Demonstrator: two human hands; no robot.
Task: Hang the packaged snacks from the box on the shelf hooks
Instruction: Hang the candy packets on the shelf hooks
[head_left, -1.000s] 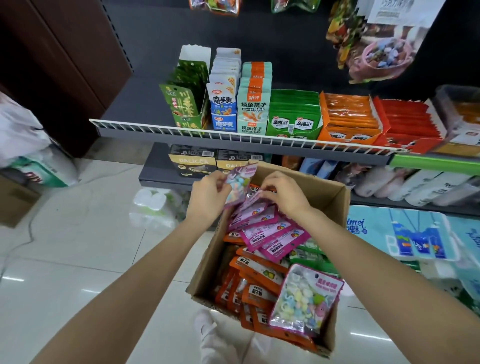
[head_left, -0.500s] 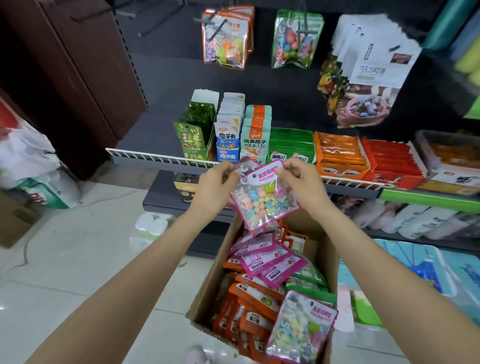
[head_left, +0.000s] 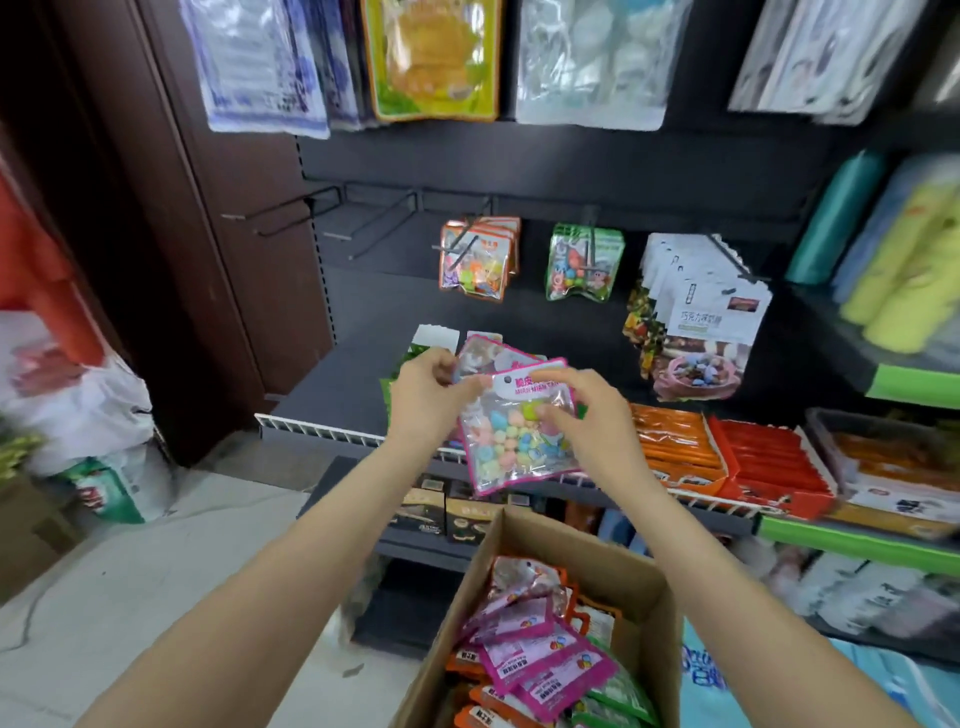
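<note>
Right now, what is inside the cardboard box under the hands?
The cardboard box holds flat snack packets: pink-edged packets lie on top, with orange packets and some green ones beneath. Whatever lies deeper, and the box floor, is covered.

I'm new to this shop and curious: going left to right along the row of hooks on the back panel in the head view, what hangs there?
Empty black hooks → orange-edged snack packs → green-edged snack packs → white pouches with a candy bowl picture.
</note>
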